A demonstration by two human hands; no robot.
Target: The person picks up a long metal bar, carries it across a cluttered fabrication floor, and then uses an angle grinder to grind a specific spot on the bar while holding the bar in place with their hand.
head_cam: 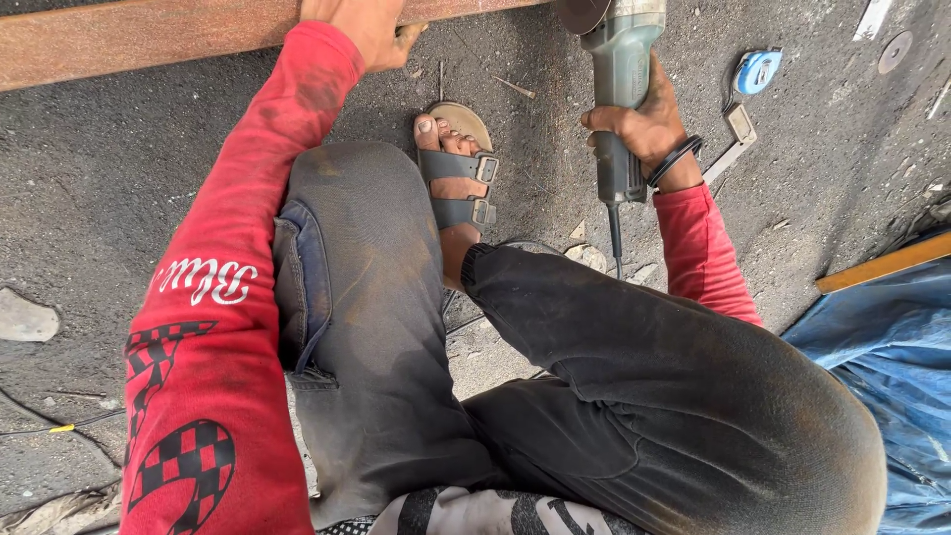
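Note:
My left hand (369, 30) rests on the near edge of a long rusty-brown metal bar (129, 38) that lies across the top of the view. My right hand (644, 124) grips the body of a grey-green angle grinder (622, 69); its disc (580, 12) points up toward the bar at the top edge. The grinder's cable (614, 238) trails down past my wrist. I squat, with my knees in dark dirty trousers and a sandalled foot (456, 173) between the two hands.
A blue tape measure (758, 71) and a metal square (735, 139) lie on the dark gritty ground to the right. A blue tarp (892, 347) and a wooden strip (882, 266) lie at the right edge. A spare disc (897, 52) lies top right.

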